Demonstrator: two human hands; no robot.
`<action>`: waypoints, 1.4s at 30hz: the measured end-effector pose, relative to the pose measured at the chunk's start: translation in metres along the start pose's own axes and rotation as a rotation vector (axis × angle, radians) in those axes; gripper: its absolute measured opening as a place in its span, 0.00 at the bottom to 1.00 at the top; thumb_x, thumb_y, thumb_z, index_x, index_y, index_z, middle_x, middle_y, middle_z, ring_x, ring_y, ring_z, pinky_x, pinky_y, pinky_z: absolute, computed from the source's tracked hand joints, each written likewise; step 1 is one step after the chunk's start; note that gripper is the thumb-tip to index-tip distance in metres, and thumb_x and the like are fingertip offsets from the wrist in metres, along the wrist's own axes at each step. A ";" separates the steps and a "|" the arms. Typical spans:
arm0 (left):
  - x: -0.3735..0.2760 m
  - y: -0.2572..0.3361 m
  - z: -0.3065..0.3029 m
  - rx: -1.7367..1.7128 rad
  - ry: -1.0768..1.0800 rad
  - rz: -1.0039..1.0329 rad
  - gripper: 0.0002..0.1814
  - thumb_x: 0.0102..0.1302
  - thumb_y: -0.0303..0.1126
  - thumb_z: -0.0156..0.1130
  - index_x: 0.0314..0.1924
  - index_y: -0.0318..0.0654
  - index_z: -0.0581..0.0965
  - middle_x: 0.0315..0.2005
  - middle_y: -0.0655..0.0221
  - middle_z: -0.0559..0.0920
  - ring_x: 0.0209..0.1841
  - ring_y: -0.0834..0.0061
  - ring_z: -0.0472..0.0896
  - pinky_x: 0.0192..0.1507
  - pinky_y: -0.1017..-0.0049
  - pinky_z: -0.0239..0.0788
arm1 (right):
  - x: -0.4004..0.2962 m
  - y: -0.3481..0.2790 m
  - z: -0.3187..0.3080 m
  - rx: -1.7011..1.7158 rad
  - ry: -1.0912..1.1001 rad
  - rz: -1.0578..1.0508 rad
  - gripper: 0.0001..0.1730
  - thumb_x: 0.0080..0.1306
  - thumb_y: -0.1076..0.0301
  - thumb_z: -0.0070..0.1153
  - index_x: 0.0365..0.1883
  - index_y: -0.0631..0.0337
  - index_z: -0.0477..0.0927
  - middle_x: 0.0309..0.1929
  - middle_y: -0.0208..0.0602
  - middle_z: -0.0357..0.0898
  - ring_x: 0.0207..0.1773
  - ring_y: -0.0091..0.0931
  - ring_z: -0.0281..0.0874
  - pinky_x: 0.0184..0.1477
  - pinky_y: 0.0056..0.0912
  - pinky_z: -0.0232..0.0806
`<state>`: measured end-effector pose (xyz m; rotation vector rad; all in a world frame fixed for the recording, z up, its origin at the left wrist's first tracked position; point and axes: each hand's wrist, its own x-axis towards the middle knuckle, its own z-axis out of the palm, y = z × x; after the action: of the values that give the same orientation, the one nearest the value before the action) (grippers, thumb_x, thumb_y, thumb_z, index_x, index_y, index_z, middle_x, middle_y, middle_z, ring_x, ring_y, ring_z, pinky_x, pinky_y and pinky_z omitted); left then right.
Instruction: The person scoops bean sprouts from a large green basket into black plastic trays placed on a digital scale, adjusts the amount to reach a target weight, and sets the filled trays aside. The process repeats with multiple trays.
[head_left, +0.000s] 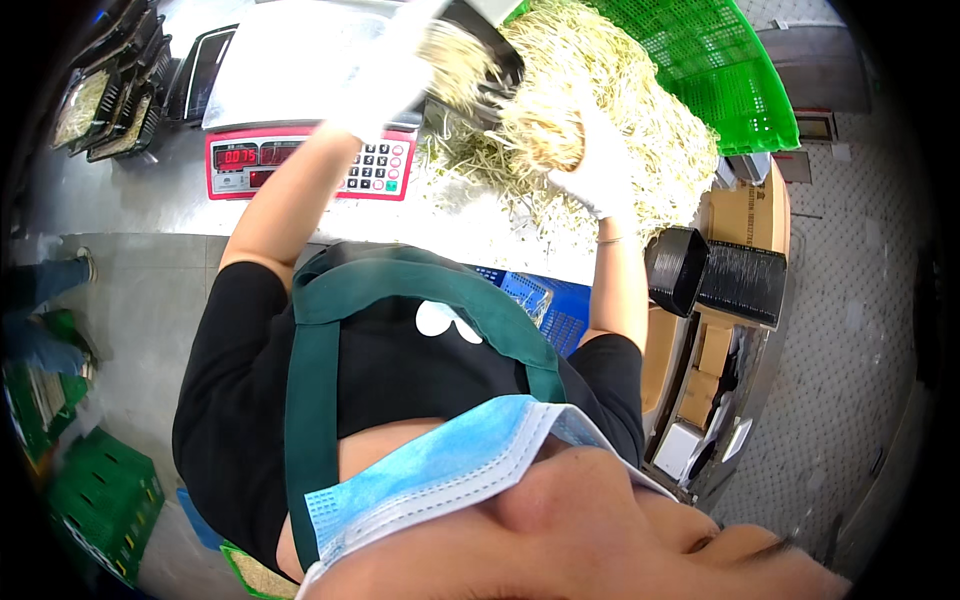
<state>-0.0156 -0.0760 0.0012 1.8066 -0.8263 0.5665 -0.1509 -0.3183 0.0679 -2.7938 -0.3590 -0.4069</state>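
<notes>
My left hand (394, 75), in a white glove and blurred, grips a black plastic tray (512, 56) by its near side. Pale sprouts (454, 64) fill part of this tilted tray. My right hand (600, 169), gloved in white too, is closed around a clump of sprouts (551, 139) just right of the tray. Behind and beside it rises a large heap of sprouts (667, 142). Left of the tray stands a red-fronted digital scale (307, 161) with a bright metal pan (277, 67), partly covered by my left hand and forearm.
Stacked black trays (124, 97), some holding sprouts, stand at the far left. A green perforated crate (720, 67) lies behind the heap. Nested black trays (742, 281) and a cardboard box (750, 214) are at right. Below the metal table (135, 199) sits a blue crate (566, 307). Another person's legs (45, 285) show at left.
</notes>
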 end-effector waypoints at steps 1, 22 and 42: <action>-0.002 0.016 0.015 0.119 -0.088 0.078 0.38 0.50 0.17 0.47 0.66 0.34 0.63 0.65 0.51 0.65 0.68 0.56 0.62 0.70 0.63 0.50 | 0.012 -0.010 -0.001 -0.116 -0.046 -0.020 0.62 0.39 0.59 0.77 0.69 0.70 0.56 0.55 0.51 0.74 0.55 0.40 0.74 0.61 0.36 0.64; 0.000 -0.015 -0.035 0.249 -0.149 -0.031 0.48 0.57 0.51 0.64 0.69 0.29 0.56 0.65 0.43 0.62 0.64 0.48 0.65 0.68 0.60 0.51 | 0.148 -0.105 0.092 -0.171 -0.535 -0.049 0.43 0.46 0.43 0.63 0.56 0.59 0.70 0.49 0.47 0.76 0.53 0.39 0.76 0.51 0.44 0.70; -0.003 0.004 -0.041 0.427 -0.570 -0.110 0.54 0.50 0.66 0.64 0.66 0.32 0.62 0.49 0.50 0.74 0.48 0.54 0.76 0.51 0.60 0.69 | 0.087 0.001 0.039 -0.483 -0.414 -0.096 0.14 0.67 0.65 0.46 0.50 0.54 0.76 0.37 0.45 0.79 0.38 0.40 0.80 0.42 0.41 0.73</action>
<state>-0.0209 -0.0379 0.0166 2.4479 -1.0252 0.1512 -0.0606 -0.2890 0.0593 -3.3420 -0.5486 0.0916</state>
